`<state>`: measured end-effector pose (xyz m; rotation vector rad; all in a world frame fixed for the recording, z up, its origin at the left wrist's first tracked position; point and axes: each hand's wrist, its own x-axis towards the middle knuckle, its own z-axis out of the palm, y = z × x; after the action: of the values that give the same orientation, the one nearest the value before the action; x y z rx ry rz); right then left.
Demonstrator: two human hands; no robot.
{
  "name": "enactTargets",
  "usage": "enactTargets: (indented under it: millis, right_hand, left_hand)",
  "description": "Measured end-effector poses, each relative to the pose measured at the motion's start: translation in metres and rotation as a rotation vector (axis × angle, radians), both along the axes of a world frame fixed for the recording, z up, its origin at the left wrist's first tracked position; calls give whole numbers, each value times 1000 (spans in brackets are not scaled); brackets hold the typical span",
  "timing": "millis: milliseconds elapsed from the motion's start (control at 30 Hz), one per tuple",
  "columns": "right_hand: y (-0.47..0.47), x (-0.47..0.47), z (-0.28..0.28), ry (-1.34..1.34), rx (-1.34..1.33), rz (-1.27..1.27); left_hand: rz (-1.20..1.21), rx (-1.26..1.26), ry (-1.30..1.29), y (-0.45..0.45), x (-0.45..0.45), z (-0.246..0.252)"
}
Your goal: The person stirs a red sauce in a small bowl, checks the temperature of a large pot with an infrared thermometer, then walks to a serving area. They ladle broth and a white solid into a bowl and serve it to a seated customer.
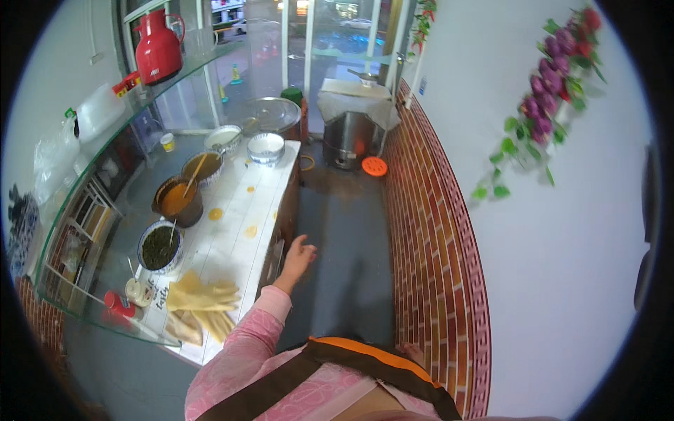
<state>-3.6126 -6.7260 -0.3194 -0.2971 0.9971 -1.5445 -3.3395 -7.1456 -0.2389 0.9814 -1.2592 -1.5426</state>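
My left hand [299, 259] is in the air beside the counter's right edge, fingers apart and partly curled, with nothing in it. Only a small part of my right hand [413, 353] shows at the bottom, by the brick-patterned wall and beyond the apron strap; its fingers cannot be made out. Yellow rubber gloves [202, 297] lie on the white counter [237, 200] to the left. Behind them stand a bowl of dark greens [159, 248], a dark pot of orange sauce [176, 202] with a utensil, and a bowl of brownish liquid [204, 164].
A narrow grey floor [347, 237] runs between counter and brick-patterned wall [426, 247]. At its far end stand a metal cooker [345, 139] and an orange perforated disc [374, 166]. A glass shelf [126, 113] overhangs the counter, bearing a red thermos jug [158, 50].
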Motion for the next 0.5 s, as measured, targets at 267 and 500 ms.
enactTargets:
  millis: [267,500]
  right_hand:
    - [-372,-152,89,501,182,153]
    - [-609,-173,59,414,146,486]
  left_hand:
    - [698,29,-256,-267,57,-13]
    - [1011,332,-234,-465,52,-31]
